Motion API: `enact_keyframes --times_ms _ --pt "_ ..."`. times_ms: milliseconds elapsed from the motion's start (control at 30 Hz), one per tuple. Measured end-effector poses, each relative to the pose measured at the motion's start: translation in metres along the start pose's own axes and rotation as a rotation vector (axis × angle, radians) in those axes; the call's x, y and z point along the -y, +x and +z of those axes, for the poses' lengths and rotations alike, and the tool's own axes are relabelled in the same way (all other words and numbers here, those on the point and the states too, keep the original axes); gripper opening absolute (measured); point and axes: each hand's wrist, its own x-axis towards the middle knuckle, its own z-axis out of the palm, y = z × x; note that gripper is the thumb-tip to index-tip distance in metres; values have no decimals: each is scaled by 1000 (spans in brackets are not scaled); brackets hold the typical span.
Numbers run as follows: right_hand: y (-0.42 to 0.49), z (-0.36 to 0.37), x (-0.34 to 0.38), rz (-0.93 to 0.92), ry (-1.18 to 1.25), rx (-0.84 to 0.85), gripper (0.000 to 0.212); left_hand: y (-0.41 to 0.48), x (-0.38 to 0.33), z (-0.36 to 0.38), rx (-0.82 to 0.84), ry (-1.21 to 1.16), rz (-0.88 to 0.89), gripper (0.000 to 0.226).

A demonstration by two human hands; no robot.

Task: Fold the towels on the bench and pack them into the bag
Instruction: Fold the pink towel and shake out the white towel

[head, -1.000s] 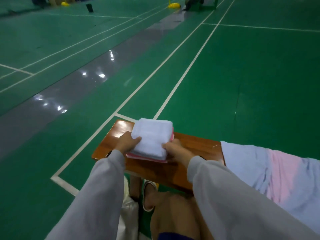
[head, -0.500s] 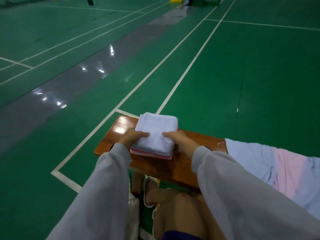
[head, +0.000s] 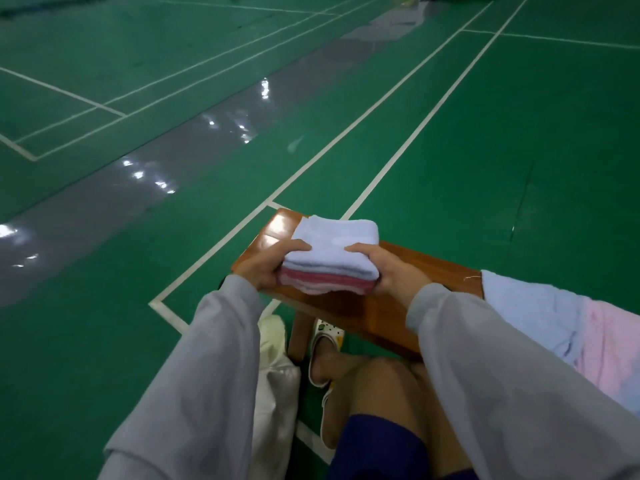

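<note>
A stack of folded towels (head: 334, 251), pale blue on top and pink beneath, is lifted slightly above the near end of the brown wooden bench (head: 426, 268). My left hand (head: 266, 268) grips the stack's left side, thumb on top and fingers under it. My right hand (head: 388, 271) grips the right side the same way. An unfolded blue and pink towel (head: 568, 323) lies spread on the bench to the right. A cream cloth bag (head: 273, 368) sits on the floor below my left arm, partly hidden by the sleeve.
The green court floor (head: 485, 150) with white lines stretches all around the bench. My knees and white slippers (head: 325, 344) are under the bench's near edge. A grey glossy strip (head: 138, 188) crosses the floor to the left.
Both hands have slid under the folded stack and raised it off the bench, toward me. The pink lower towels now show along the near edge.
</note>
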Motion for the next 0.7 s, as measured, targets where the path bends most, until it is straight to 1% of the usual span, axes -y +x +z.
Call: enact_keyframes --times_ms 33,67,133,167,200,267,367,467,533,600,633,667,700 --pt "-4 7 -1 11 -24 15 41 -10 4 -3 -12 -1 8 60" --pt "-10 13 -3 9 -56 42 33 -23 9 -6 -11 -4 24 49" --pt "-19 31 -10 40 -147 98 30 -52 23 -14 7 -12 62 25" --pt "-25 43 -16 65 -190 112 28 -65 33 -20 8 -29 63 19" --pt "-27 56 -24 75 -256 118 27 -78 45 -30 4 -48 53 19" --pt "-29 84 -44 36 -416 135 25 -100 75 -55 -4 -58 11 24" --pt "-23 122 -81 4 -492 164 13 -127 125 -93 -48 -4 -95 25" --pt "-15 160 -119 36 -585 216 25 -149 174 -131 -134 -1 -169 21" --pt "-7 190 -145 42 -672 249 28 -160 208 -157 -108 -25 -215 19" --pt "5 215 -170 24 -734 224 29 -169 237 -178 -136 31 -285 33" --pt "15 223 -184 16 -743 208 34 -172 249 -187 -183 57 -322 39" --pt "24 232 -197 14 -747 201 41 -173 260 -196 -236 71 -351 41" --pt "34 238 -209 11 -756 212 45 -172 271 -204 -257 70 -372 37"
